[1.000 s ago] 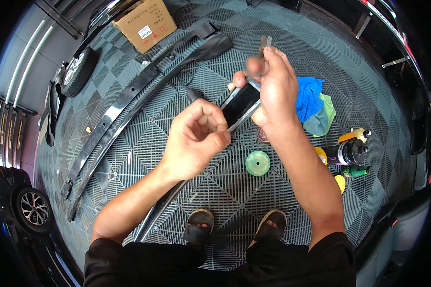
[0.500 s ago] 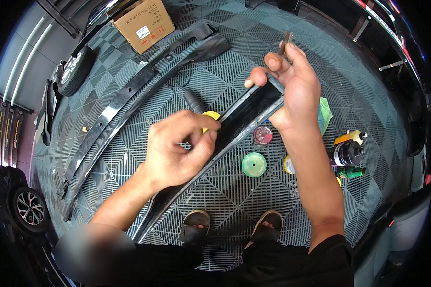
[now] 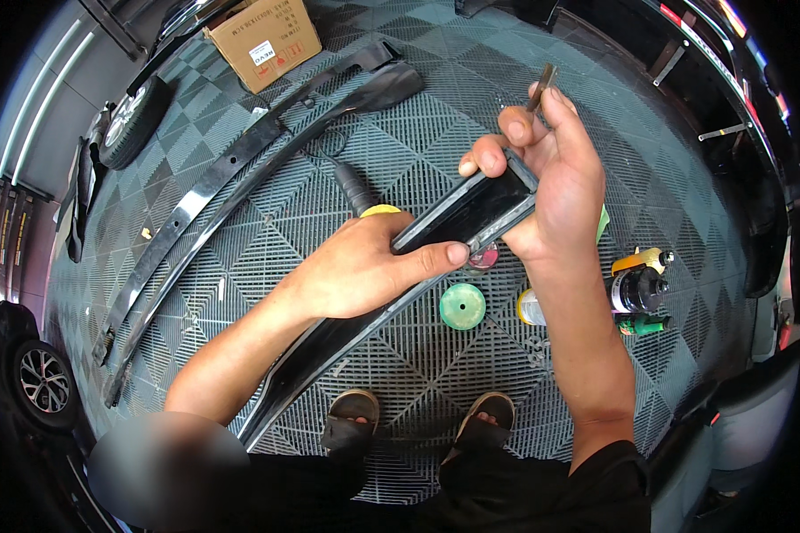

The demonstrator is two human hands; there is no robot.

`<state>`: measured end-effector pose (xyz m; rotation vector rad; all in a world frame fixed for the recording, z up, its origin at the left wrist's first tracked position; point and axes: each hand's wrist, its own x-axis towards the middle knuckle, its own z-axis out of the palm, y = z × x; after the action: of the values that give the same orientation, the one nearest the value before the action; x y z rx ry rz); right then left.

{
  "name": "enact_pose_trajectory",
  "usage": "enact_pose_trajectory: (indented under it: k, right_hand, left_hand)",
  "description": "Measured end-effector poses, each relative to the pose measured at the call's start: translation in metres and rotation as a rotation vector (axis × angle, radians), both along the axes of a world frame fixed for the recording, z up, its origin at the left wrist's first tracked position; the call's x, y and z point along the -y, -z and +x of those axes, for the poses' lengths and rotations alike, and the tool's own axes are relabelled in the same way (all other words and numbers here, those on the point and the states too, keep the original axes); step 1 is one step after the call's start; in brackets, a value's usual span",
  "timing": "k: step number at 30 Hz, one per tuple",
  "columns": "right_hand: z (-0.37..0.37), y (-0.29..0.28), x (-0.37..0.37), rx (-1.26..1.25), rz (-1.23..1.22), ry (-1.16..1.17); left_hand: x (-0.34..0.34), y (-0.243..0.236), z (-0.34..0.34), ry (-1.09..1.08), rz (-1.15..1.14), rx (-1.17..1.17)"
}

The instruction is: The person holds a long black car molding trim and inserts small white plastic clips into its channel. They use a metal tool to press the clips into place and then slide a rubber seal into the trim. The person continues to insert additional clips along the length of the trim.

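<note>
A long black trim strip point(image 3: 476, 211), with a channel-like inner side and grey edging, slants from my lap area up to the right. My left hand point(image 3: 360, 266) is closed across it, thumb pressed on its near edge and fingers hidden behind its far edge. At the upper end my right hand point(image 3: 564, 191) supports the strip between palm and lower fingers. Its thumb and forefinger also pinch a small flat brownish-grey piece point(image 3: 546, 82), perhaps a blade, which points upward. Beyond my left hand lies a black-handled tool point(image 3: 354, 188) with a yellow part, partly covered by the hand.
Two long black trim pieces point(image 3: 187, 229) lie at left on the grey tiled floor. A green disc point(image 3: 462, 306) rests near my feet. Several bottles point(image 3: 638, 289) lie right of my forearm. A cardboard box point(image 3: 265, 46) and a wheel point(image 3: 133, 124) stand farther off.
My left hand has gone from a pinch above the strip to a grip across it. Its yellow piece no longer shows there. My right hand has shifted slightly right with the strip.
</note>
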<state>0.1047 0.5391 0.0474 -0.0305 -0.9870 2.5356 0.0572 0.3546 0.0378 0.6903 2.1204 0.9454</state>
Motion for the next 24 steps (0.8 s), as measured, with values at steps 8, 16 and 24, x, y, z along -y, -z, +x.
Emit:
enact_pose_trajectory:
  k: [8, 16, 24]
  right_hand:
    - [-0.003, 0.006, 0.003, 0.01, 0.018, 0.062]
    - [-0.004, 0.006, 0.004, -0.001, 0.046, 0.032]
    - [-0.003, 0.01, 0.006, 0.002, 0.003, 0.074]
  left_hand:
    - [-0.006, -0.002, 0.0, -0.018, 0.026, 0.021]
    - [-0.008, -0.008, 0.0, 0.001, 0.078, 0.121]
    - [-0.011, -0.009, 0.008, -0.071, -0.012, 0.061]
